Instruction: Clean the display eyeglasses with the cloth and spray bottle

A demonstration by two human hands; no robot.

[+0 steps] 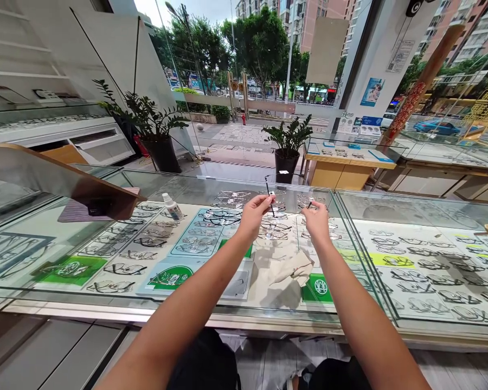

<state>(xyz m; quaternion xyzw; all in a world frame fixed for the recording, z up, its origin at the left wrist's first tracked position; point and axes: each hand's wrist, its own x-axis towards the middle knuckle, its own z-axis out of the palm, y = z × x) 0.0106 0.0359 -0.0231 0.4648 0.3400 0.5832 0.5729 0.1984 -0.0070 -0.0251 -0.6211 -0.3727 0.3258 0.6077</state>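
Over the glass display counter point(268, 309), both hands are raised in the middle of the view. My left hand point(253, 215) pinches a thin dark temple arm of a pair of glasses point(269, 196). To its right, my right hand point(316, 218) has its fingers closed on a short dark piece, seemingly the other temple arm. The lenses between the hands are hard to make out. Below them a crumpled beige cloth point(293, 268) lies on the glass. A white spray bottle point(172, 207) stands on the counter to the left.
Rows of glasses point(427, 265) fill the counter. A brown-edged mirror or panel point(65, 176) juts in at left. Potted plants point(287, 141) stand beyond the counter, before a glass front, with a wooden display table point(350, 160) at right.
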